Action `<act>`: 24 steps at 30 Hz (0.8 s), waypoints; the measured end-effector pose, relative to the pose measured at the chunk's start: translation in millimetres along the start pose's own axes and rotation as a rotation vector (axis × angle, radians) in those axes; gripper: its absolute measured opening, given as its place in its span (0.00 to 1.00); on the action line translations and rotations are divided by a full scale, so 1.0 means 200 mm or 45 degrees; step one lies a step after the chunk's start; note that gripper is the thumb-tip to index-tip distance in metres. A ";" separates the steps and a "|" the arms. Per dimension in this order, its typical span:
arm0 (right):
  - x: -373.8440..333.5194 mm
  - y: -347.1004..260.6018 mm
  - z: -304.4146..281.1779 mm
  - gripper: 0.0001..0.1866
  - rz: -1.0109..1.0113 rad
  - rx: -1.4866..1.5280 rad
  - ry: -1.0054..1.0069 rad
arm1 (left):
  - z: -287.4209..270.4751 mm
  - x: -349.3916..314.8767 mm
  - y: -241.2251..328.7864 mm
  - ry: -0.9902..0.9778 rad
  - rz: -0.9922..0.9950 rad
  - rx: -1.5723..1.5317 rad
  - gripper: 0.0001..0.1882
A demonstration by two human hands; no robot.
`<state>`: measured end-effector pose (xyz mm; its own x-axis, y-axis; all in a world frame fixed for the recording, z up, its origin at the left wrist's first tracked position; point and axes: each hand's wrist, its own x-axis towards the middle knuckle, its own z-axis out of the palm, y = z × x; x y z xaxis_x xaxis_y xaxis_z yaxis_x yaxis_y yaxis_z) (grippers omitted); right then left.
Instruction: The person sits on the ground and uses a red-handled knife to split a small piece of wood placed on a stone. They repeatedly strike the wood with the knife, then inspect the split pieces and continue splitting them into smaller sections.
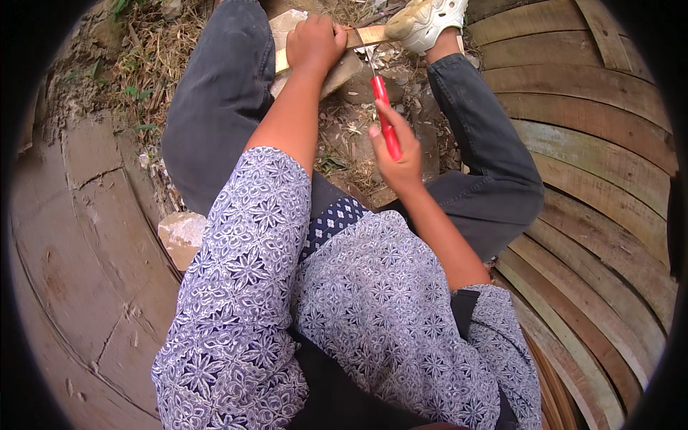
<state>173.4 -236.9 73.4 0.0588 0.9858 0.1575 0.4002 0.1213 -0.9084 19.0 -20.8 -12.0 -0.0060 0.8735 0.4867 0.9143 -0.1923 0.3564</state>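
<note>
My left hand [314, 44] is closed over a narrow, light wooden strip [372, 34] and presses down on it at the top of the view. The strip lies across a pale stone [338, 76], and its right end reaches my shoe. In my right hand [400, 159] is a tool with a red handle [387, 120], the fingers wrapped round its lower part. A thin metal shaft runs from the handle up toward the strip, just right of my left hand. Its tip is too small to make out, so I cannot tell whether it touches the wood.
A white clog [428, 24] is on my right foot, beside the strip. Curved rows of wooden planks [580, 115] lie along the right. Cracked, muddy ground [86, 236] spreads at left, with dry grass [154, 61] and a pale rock [180, 238] near my left leg. Wood chips litter the soil between my legs.
</note>
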 end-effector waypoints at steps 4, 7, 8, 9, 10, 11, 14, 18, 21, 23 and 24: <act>-0.03 0.06 -0.01 0.22 0.043 -0.018 -0.033 | -0.02 -0.02 0.01 -0.085 0.089 0.031 0.14; 0.00 0.05 -0.06 0.22 0.063 0.040 -0.063 | -0.04 -0.03 0.01 -0.100 0.183 0.039 0.14; 0.01 0.05 -0.06 0.22 0.033 0.052 -0.034 | -0.05 -0.03 0.01 -0.092 0.209 0.041 0.14; 0.03 0.03 -0.05 0.21 -0.003 0.066 -0.010 | -0.04 -0.02 0.00 -0.081 0.219 0.054 0.13; 0.05 0.01 -0.06 0.21 0.055 0.095 -0.020 | -0.03 -0.01 -0.01 -0.070 0.228 0.067 0.13; 0.06 -0.02 -0.06 0.21 0.112 0.125 -0.032 | -0.01 0.00 -0.02 -0.058 0.235 0.080 0.13; 0.14 -0.09 -0.06 0.19 0.102 0.159 0.000 | -0.01 0.02 -0.04 -0.063 0.251 0.049 0.12; 0.20 -0.15 -0.09 0.19 0.166 0.149 -0.008 | -0.03 0.05 -0.01 -0.158 0.228 0.046 0.13; 0.25 -0.19 -0.07 0.19 0.151 0.190 -0.011 | -0.03 0.09 -0.02 -0.256 0.190 0.095 0.14; 0.29 -0.21 -0.06 0.19 0.080 0.174 0.011 | -0.02 0.11 -0.02 -0.247 0.198 0.115 0.14; 0.31 -0.20 -0.06 0.19 0.051 0.166 0.026 | -0.02 0.12 -0.02 -0.248 0.205 0.122 0.14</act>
<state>172.3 -183.0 124.9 0.0911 0.9877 0.1268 0.2751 0.0974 -0.9565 13.4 -2.0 1.6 0.2121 0.9064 0.3652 0.9314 -0.3006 0.2051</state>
